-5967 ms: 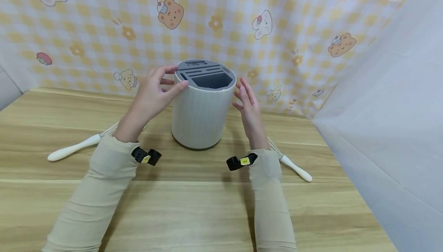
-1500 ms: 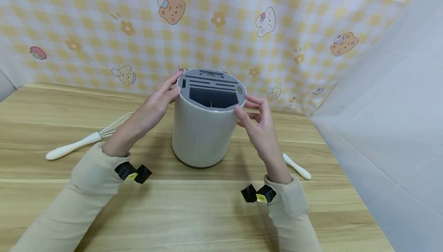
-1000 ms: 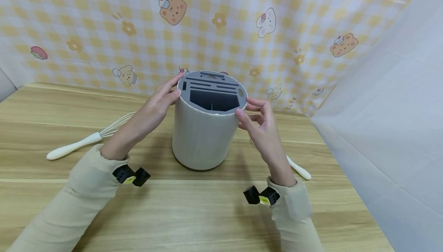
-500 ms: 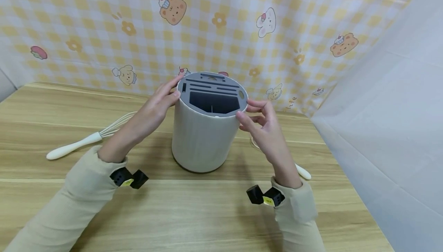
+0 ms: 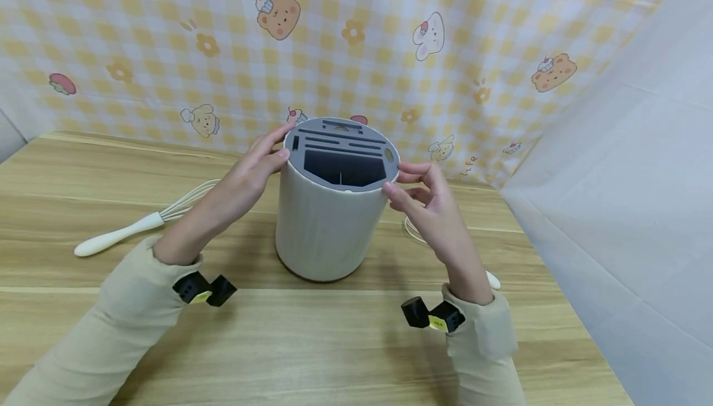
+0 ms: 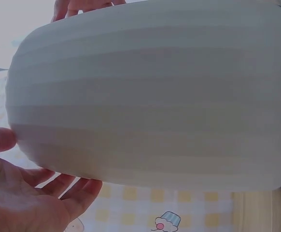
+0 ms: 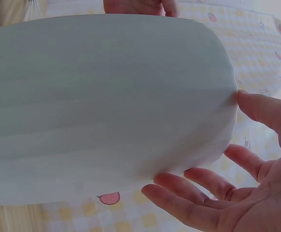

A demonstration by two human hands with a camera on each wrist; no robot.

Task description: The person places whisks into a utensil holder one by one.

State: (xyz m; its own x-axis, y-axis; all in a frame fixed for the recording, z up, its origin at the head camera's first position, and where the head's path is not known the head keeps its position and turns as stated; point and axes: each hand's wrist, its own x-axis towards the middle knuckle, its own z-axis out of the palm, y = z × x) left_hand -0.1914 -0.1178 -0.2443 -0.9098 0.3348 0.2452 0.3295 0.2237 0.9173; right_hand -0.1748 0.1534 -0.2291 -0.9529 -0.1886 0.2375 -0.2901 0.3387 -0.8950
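Note:
A cream, round knife block point(image 5: 328, 226) with a grey slotted top point(image 5: 317, 161) stands upright on the table. My left hand point(image 5: 245, 177) holds its upper left side, thumb at the rim and fingers reaching round behind. On the other side my right hand point(image 5: 440, 214) grips the upper edge, thumb in front and fingers along the wall. The left wrist view shows the ribbed wall with the left hand's fingertips point(image 6: 90, 186) against it. In the right wrist view the right thumb point(image 7: 259, 106) touches the rim and the fingers spread along the side.
A white-handled whisk point(image 5: 122, 233) lies to the left, its wires partly behind the left forearm. Behind the right forearm lies another whisk point(image 5: 492, 280), mostly hidden. A yellow checked cloth point(image 5: 356, 72) hangs at the back edge of the wooden table point(image 5: 312, 350).
The knife block has come nearer to me and its top has turned since the earliest frame. My right hand, then apart from the block, now grips its rim. The last second shows slight sliding toward me.

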